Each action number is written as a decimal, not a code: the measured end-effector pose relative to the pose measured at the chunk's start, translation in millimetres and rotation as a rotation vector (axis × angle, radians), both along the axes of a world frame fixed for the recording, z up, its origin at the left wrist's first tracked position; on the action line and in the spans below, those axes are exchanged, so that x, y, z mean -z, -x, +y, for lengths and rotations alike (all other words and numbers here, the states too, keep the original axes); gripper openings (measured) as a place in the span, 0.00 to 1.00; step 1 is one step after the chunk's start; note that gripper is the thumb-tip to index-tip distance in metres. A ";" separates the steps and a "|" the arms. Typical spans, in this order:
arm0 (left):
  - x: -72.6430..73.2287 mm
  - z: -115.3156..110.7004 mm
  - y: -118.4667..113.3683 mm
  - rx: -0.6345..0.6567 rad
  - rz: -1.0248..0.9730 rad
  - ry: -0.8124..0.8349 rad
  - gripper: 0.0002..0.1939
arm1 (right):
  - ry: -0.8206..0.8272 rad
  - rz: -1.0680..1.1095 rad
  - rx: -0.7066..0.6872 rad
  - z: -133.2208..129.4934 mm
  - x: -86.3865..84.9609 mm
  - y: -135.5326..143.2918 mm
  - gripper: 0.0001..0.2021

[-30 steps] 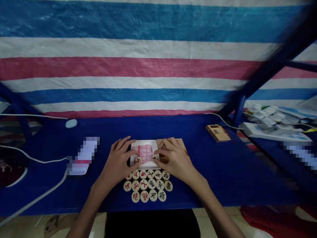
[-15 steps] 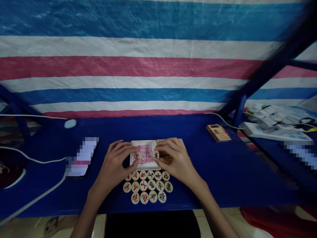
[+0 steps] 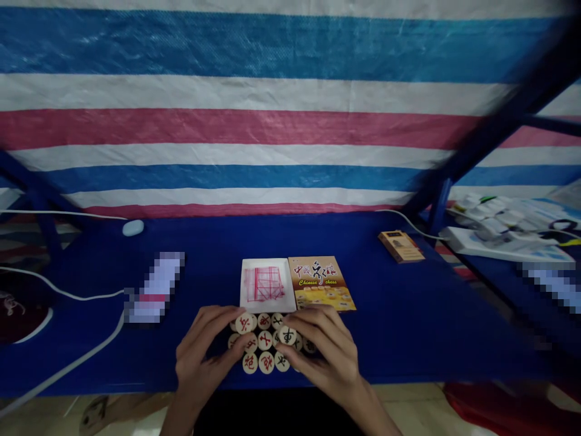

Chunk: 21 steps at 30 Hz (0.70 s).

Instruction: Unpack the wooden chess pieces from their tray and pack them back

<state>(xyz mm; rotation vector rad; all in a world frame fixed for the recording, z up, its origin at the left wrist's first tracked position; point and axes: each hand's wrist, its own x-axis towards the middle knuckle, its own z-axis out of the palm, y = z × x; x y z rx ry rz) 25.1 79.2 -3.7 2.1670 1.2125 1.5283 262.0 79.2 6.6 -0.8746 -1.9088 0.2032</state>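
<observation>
My left hand (image 3: 206, 345) is closed on a round Chinese chess piece (image 3: 244, 323) with a red character, pinched between thumb and fingers. Between the fingertips of my right hand (image 3: 324, 348) is another Chinese chess piece (image 3: 287, 335), marked in black. Both pieces hover over rows of similar discs, red-marked ones (image 3: 266, 362) to the left and black-marked ones (image 3: 282, 361) to the right. My hands cover part of these rows. Just beyond them lies a white tray (image 3: 289, 306) with pink lines inside, beside a box lid (image 3: 322, 283) printed "Chinese chess".
A phone (image 3: 157, 287) with a blurred screen and white cables lie on the left of the blue table (image 3: 408, 327). A white earbud-like case (image 3: 133, 227) sits farther back. At the back right is a small cardboard box (image 3: 401, 246); white clutter (image 3: 508, 230) fills the far right.
Both hands have come back toward me from the tray to the rows, each still pinching its piece. The tray and printed lid now show fully.
</observation>
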 end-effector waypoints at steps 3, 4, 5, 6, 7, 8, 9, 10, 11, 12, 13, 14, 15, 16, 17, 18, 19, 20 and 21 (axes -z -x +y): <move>4.6 -2.4 3.1 0.017 -0.010 0.008 0.22 | -0.013 0.062 0.021 -1.6 4.8 -2.0 0.20; 4.9 -2.7 3.1 0.023 0.000 0.005 0.22 | -0.028 0.075 0.030 -1.8 6.0 -2.2 0.20; 4.7 -3.0 2.8 0.023 0.017 -0.003 0.22 | -0.042 0.080 0.041 -2.0 7.2 -2.3 0.20; 4.2 -3.4 2.1 0.015 0.034 -0.016 0.22 | -0.057 0.078 0.049 -2.3 8.2 -2.3 0.20; 3.3 -4.0 1.2 0.004 0.050 -0.029 0.22 | -0.068 0.072 0.051 -2.6 9.3 -2.3 0.21; 2.5 -4.8 0.1 -0.004 0.062 -0.038 0.21 | -0.072 0.062 0.047 -3.0 10.4 -2.4 0.22; 1.7 -5.9 -1.1 -0.006 0.072 -0.043 0.22 | -0.073 0.049 0.038 -3.4 11.4 -2.5 0.23; 1.2 -7.0 -2.4 0.003 0.075 -0.042 0.22 | -0.068 0.037 0.028 -3.8 12.4 -2.6 0.24; 0.9 -8.2 -3.8 0.020 0.074 -0.036 0.23 | -0.056 0.028 0.018 -4.1 13.3 -2.7 0.26; 0.8 -9.2 -5.2 0.040 0.071 -0.024 0.24 | -0.041 0.023 0.010 -4.3 13.9 -2.6 0.27; 0.8 -10.0 -6.5 0.061 0.066 -0.011 0.25 | -0.023 0.019 0.002 -4.4 14.2 -2.4 0.27; 0.9 -10.5 -7.6 0.079 0.056 0.006 0.26 | -0.004 0.019 -0.008 -4.4 14.1 -1.9 0.28; 1.0 -10.7 -8.4 0.093 0.045 0.022 0.26 | 0.011 0.023 -0.020 -4.2 13.7 -1.3 0.28; 1.1 -10.6 -9.0 0.104 0.036 0.033 0.26 | 0.022 0.029 -0.031 -3.9 13.1 -0.6 0.28; 1.0 -10.3 -9.3 0.111 0.033 0.039 0.26 | 0.028 0.039 -0.041 -3.6 12.4 0.1 0.27; 0.9 -9.8 -9.4 0.117 0.036 0.039 0.24 | 0.034 0.047 -0.049 -3.3 11.8 0.8 0.27; 0.8 -9.2 -9.3 0.119 0.045 0.036 0.22 | 0.039 0.057 -0.053 -3.1 11.4 1.4 0.26; 0.8 -8.6 -9.2 0.120 0.059 0.030 0.21 | 0.044 0.065 -0.052 -2.9 11.3 1.7 0.25; 0.9 -8.0 -8.9 0.121 0.072 0.022 0.20 | 0.049 0.072 -0.049 -2.8 11.5 1.8 0.24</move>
